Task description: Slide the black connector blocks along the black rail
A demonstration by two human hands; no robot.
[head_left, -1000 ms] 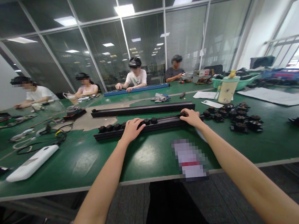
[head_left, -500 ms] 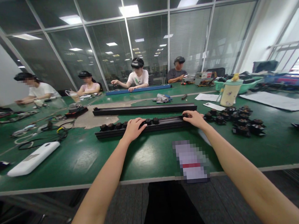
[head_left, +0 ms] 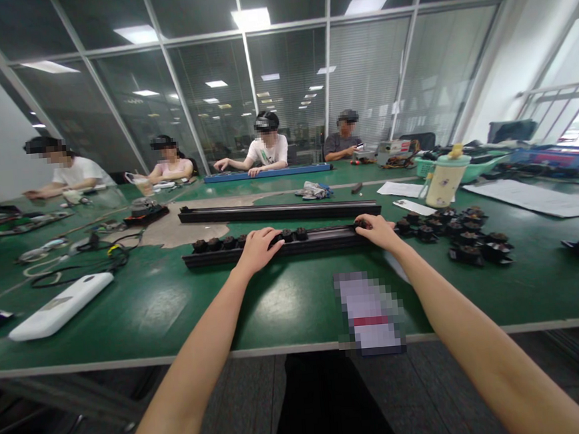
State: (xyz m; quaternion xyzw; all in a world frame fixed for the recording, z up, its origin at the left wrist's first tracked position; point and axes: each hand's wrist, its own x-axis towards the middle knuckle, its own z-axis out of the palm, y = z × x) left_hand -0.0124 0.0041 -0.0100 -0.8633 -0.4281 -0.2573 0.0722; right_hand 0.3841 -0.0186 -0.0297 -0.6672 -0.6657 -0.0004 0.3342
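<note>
In front of me lies a long black channel rail (head_left: pixel 321 242), with several black knobbed parts (head_left: pixel 213 244) seated in a row along its left half. My left hand (head_left: pixel 259 249) is closed over the rail's middle and hides some of that row. At the rail's right end, my right hand (head_left: pixel 378 231) pinches a small black part (head_left: pixel 363 224), mostly covered by the fingers. Several loose black parts of like kind (head_left: pixel 469 236) are heaped just right of that hand. A second black rail (head_left: pixel 279 211) lies parallel, farther back.
A white case (head_left: pixel 61 307) and cables (head_left: pixel 92 256) lie at the left. A blurred purple packet (head_left: pixel 370 314) rests by the near table edge. A tumbler (head_left: pixel 444 181), papers (head_left: pixel 533 198) and a green basket (head_left: pixel 483 165) stand at the right. Several people sit across the table.
My hands hold almost the same places on the rail. Across the table, one person's raised hand has shifted slightly. The view has moved a little.
</note>
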